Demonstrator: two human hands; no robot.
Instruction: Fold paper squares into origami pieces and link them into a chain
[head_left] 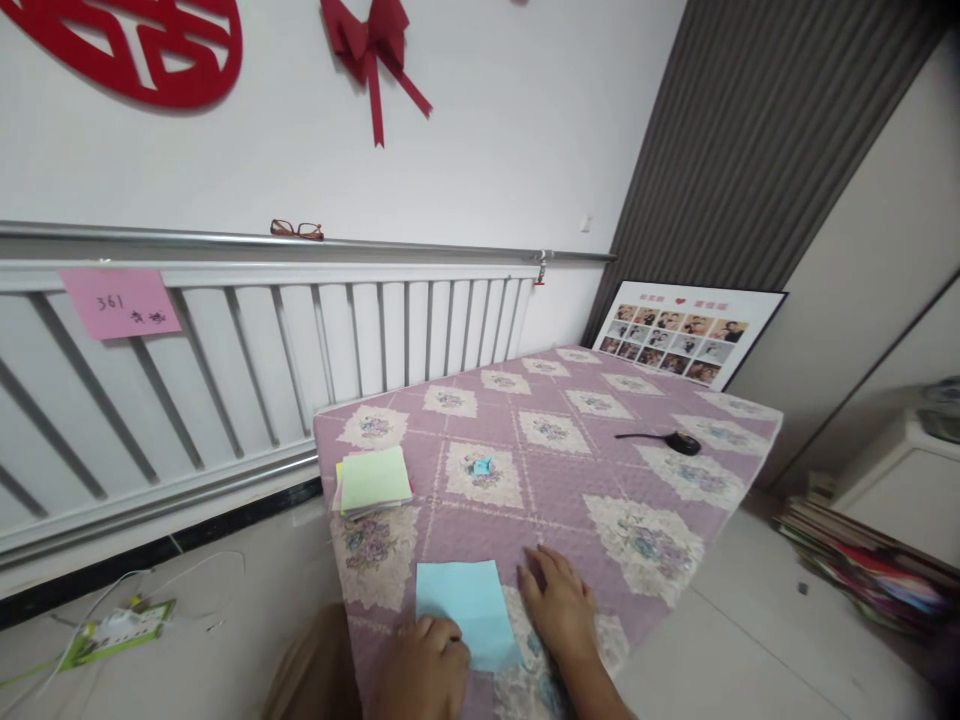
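Note:
A light blue square sheet of paper point(469, 600) lies near the front of the cloth-covered table. My left hand point(427, 665) is at its lower left edge, with curled fingers closed on the paper there; a small dark spot shows by the fingers. To the right of the sheet, my right hand point(559, 605) rests palm down on the tablecloth, its fingers stretched out and holding nothing. Farther back sits a small folded blue paper piece point(482, 466). At the table's left edge is a stack of coloured paper squares point(375, 480), pale green on top.
The purple floral tablecloth point(555, 500) also bears a black object with a thin tail point(681, 443). A photo board point(682, 335) leans at the far end. Along the left runs a white radiator point(375, 330) with a pink note point(120, 303). A power strip point(116, 640) lies on the floor.

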